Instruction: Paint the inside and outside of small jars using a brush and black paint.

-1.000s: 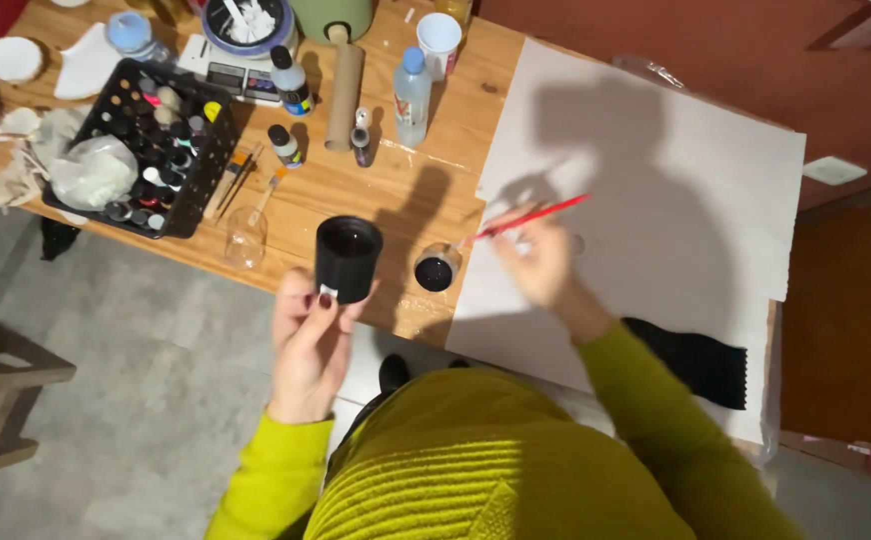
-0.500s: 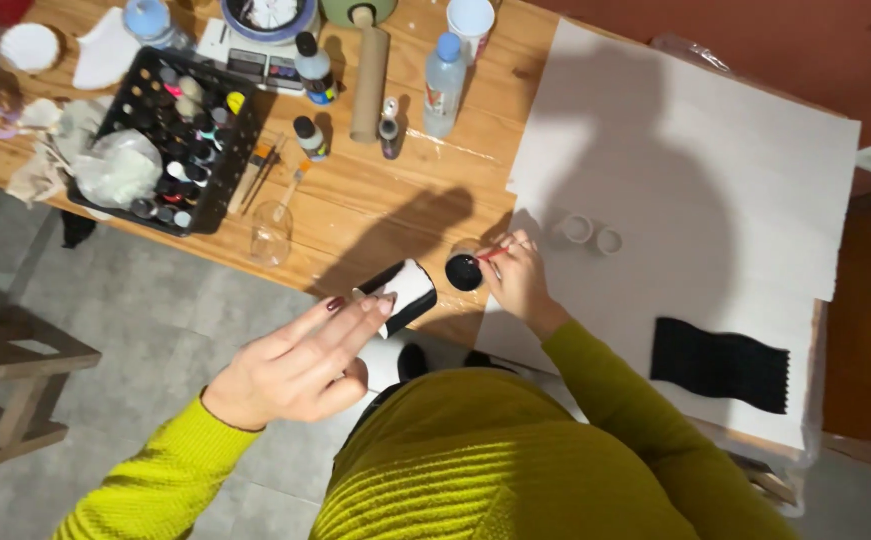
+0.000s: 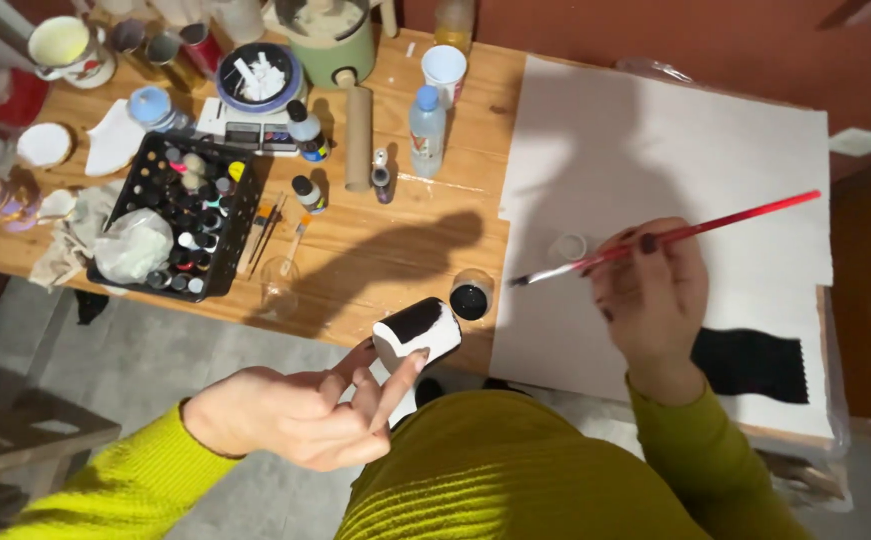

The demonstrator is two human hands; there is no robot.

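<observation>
My left hand (image 3: 301, 415) holds a short cardboard tube (image 3: 417, 333) at its fingertips, just off the table's near edge; the tube is partly white and partly painted black. My right hand (image 3: 653, 295) grips a red-handled paintbrush (image 3: 668, 238) over a large white sheet (image 3: 656, 150), bristles pointing left toward a small glass of black paint (image 3: 470, 298). A black painted patch (image 3: 753, 364) lies on the sheet near my right wrist. Both sleeves are yellow-green.
A black tray of small paint bottles (image 3: 181, 225) sits at the left of the wooden table (image 3: 396, 230). A plain cardboard tube (image 3: 358, 138), a water bottle (image 3: 427, 130), a paper cup (image 3: 444, 72), an empty glass (image 3: 280, 287), rags and mugs stand around it.
My right hand has lifted the brush away from the paint glass to above the sheet. My left hand has tilted the tube on its side, away from the table edge.
</observation>
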